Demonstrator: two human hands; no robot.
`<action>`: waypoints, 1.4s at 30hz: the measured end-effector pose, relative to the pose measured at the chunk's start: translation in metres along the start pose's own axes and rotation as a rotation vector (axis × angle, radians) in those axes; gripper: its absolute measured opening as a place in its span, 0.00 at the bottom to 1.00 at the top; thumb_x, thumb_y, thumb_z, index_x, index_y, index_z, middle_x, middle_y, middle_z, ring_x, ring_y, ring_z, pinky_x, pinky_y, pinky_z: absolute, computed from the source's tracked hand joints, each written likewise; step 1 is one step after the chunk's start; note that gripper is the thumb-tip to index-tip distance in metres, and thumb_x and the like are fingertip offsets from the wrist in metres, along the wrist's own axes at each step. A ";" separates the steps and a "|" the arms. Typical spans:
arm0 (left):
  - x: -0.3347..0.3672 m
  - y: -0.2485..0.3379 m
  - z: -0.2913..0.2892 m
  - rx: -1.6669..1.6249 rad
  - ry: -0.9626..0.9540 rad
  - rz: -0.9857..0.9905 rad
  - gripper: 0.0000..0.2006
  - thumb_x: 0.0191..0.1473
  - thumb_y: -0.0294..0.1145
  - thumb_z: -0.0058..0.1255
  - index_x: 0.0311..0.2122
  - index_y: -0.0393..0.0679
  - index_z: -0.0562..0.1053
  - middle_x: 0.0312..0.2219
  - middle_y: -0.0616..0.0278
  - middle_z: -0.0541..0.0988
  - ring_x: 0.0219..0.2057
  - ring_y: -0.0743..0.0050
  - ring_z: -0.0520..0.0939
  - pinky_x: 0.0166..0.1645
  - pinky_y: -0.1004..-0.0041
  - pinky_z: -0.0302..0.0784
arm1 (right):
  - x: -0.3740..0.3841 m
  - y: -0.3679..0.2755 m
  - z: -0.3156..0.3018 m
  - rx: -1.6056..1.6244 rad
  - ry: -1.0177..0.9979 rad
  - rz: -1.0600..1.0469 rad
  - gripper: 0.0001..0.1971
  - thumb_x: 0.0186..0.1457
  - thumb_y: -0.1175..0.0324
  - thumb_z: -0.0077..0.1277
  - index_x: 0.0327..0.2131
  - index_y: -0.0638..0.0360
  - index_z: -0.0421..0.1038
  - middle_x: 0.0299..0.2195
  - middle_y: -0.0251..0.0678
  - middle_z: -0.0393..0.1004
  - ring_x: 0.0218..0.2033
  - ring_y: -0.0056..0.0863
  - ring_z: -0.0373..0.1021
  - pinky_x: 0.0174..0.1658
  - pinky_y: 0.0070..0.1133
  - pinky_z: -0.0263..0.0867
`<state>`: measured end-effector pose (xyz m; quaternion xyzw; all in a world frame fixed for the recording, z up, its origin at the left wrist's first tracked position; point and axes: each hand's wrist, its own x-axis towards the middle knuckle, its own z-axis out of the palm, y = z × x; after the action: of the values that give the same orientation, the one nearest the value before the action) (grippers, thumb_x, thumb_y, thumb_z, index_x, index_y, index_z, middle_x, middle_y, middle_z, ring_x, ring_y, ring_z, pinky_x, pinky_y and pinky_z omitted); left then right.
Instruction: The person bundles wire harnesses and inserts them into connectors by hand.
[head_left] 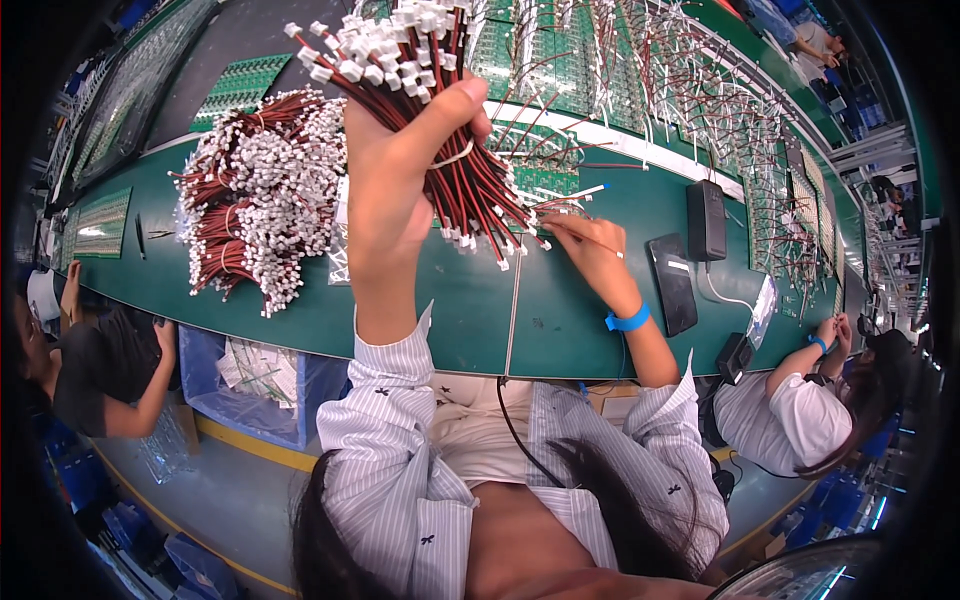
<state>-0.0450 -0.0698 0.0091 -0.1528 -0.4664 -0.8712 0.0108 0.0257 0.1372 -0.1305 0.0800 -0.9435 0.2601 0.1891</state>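
My left hand is raised over the bench, wrapped round a thick bundle of red-and-black connector cables. White plugs cap both ends of the bundle, and a pale band ties its middle. To the right and lower, my right hand is pinched on a thin connector cable, beside the bundle's lower plugs. The cable's far end shows past the fingers. A blue wristband is on that arm. Just beyond these fingertips lies a green circuit board with wires across it.
Banded cable bundles are heaped on the green bench at left. Rows of wired boards fill the back. A black adapter and dark phone-like slab lie right. A blue bin stands below; people sit either side.
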 end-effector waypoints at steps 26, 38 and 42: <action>-0.002 -0.007 0.007 -0.067 -0.046 -0.053 0.07 0.40 0.24 0.54 0.28 0.36 0.70 0.18 0.64 0.73 0.19 0.80 0.74 0.24 0.81 0.68 | -0.004 0.006 0.012 -0.173 0.057 -0.209 0.10 0.35 0.73 0.55 0.27 0.53 0.72 0.11 0.31 0.65 0.14 0.30 0.62 0.19 0.24 0.56; -0.002 -0.007 0.008 -0.029 -0.057 -0.053 0.05 0.41 0.25 0.54 0.24 0.36 0.70 0.16 0.64 0.73 0.18 0.81 0.73 0.25 0.81 0.67 | -0.005 0.005 0.017 0.255 -0.084 0.236 0.03 0.46 0.69 0.51 0.27 0.55 0.70 0.18 0.31 0.72 0.15 0.30 0.66 0.18 0.21 0.59; -0.001 -0.006 0.008 0.011 -0.077 -0.078 0.07 0.42 0.24 0.51 0.28 0.36 0.67 0.19 0.63 0.71 0.20 0.80 0.71 0.25 0.79 0.66 | -0.002 0.007 0.018 0.286 -0.016 0.145 0.04 0.45 0.69 0.51 0.28 0.54 0.71 0.18 0.32 0.73 0.16 0.31 0.68 0.19 0.23 0.59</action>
<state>-0.0427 -0.0602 0.0083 -0.1678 -0.4771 -0.8618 -0.0401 0.0199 0.1337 -0.1491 0.0398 -0.9017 0.4041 0.1489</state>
